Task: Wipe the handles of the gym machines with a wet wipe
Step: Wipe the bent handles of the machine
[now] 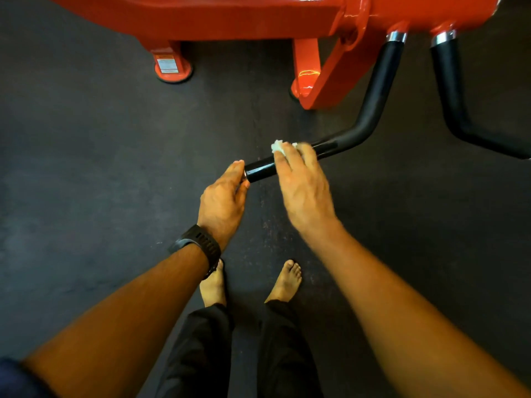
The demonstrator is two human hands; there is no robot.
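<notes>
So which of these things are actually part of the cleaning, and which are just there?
Part of the job: wipe, under the right hand; black handle, its end held by the left hand; second handle, untouched.
Just there: red frame, watch, floor.

Floor [86, 168]: dark rubber-like matting, seen across the whole view; pale scuffs noted near the centre and a small white speck [159, 242] left of them.

Red frame [230, 15]: glossy painted steel, seen along the top edge. It is carried on a round foot pad [172, 77], to which a white printed label [167, 65] is fixed; the text cannot be read. A second red upright [306, 70] is seen further right.

Black watch [201, 242]: worn on the left wrist.

Bare feet [287, 280] are planted on the floor, below dark trousers [287, 354].
</notes>
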